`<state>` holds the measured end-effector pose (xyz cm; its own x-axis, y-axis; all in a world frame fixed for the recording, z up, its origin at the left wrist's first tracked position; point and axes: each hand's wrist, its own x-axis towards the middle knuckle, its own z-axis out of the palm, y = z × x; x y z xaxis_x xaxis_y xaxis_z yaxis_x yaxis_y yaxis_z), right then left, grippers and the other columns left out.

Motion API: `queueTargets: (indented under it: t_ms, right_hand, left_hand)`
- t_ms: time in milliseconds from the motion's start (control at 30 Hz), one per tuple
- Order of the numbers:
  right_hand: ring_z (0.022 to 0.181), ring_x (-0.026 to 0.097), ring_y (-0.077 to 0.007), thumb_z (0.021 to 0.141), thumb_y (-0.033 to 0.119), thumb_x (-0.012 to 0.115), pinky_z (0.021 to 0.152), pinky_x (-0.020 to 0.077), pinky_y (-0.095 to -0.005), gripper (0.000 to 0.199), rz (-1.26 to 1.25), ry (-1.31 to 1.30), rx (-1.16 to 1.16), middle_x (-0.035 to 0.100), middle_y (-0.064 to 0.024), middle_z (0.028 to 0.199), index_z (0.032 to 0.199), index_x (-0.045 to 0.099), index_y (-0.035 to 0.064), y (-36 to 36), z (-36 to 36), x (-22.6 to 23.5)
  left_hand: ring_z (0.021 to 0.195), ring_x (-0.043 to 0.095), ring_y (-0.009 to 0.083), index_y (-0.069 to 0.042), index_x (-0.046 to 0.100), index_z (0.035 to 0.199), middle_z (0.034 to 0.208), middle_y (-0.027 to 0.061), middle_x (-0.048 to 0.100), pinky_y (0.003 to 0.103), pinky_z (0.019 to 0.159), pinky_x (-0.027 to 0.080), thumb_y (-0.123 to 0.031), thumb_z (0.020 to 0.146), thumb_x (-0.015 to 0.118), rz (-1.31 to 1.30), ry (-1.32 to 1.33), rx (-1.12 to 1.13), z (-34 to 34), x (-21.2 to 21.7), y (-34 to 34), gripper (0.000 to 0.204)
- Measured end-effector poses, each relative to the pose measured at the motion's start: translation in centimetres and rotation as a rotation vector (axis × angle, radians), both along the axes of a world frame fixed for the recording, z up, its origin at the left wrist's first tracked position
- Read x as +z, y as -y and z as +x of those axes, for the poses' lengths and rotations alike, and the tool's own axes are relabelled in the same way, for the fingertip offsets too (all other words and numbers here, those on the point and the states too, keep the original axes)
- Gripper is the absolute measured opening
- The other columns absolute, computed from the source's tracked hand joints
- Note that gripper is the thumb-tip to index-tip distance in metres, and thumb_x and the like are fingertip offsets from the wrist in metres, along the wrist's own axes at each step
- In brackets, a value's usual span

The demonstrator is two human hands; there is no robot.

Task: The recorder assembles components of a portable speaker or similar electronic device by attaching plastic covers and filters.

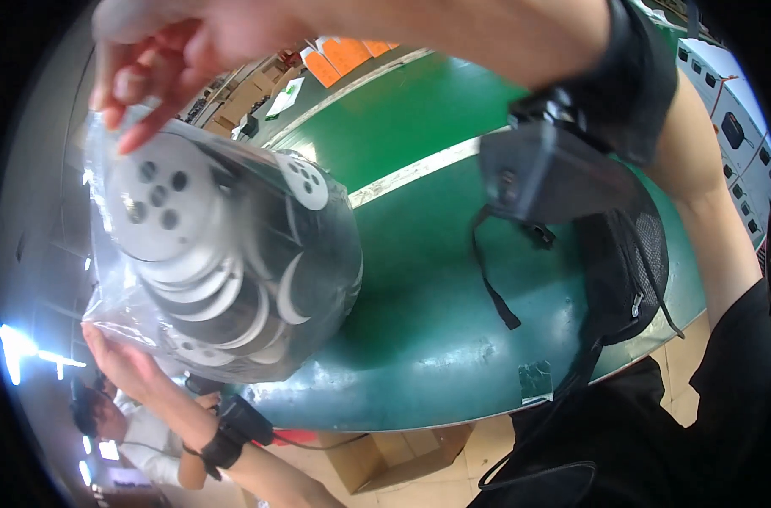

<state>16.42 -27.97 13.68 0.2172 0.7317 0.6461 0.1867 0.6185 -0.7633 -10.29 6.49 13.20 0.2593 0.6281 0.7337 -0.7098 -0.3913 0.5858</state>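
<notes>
A large clear plastic bag (106,245) stands on the green table at the left, filled with several round grey-white and dark discs (161,199) with holes in them. My right hand (178,59) reaches across the top of the view, its fingertips pinching the upper edge of the bag; it is slightly blurred. Lower down, my left hand (127,364) holds the bag's lower edge at the left, fingers partly hidden by the plastic. More discs show through the bag's side, one white disc (305,180) near its far end.
The green table (428,305) carries a black bag with straps (622,254) at the right. Orange pieces (343,59) and cardboard boxes (250,97) are beyond. An open carton (394,457) sits below the table edge. Another person (140,440) is at lower left; printed boxes (732,127) stand right.
</notes>
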Motion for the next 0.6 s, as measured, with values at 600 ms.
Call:
queueTargets:
  t_ms: [600]
  right_hand:
    - [0.07,0.045,-0.0113,0.085,0.02,0.032,0.07,0.0387,-0.0269,0.015,-0.32,-1.457,1.136,0.047,-0.006,0.074,0.08,0.041,0.0086,-1.1,6.0,-1.3]
  left_hand:
    - [0.107,0.047,0.0155,-0.004,0.048,0.117,0.111,0.006,0.053,0.038,0.094,0.035,-0.026,0.092,0.045,-0.043,-0.566,-0.03,0.1,-7.8,-6.8,0.034]
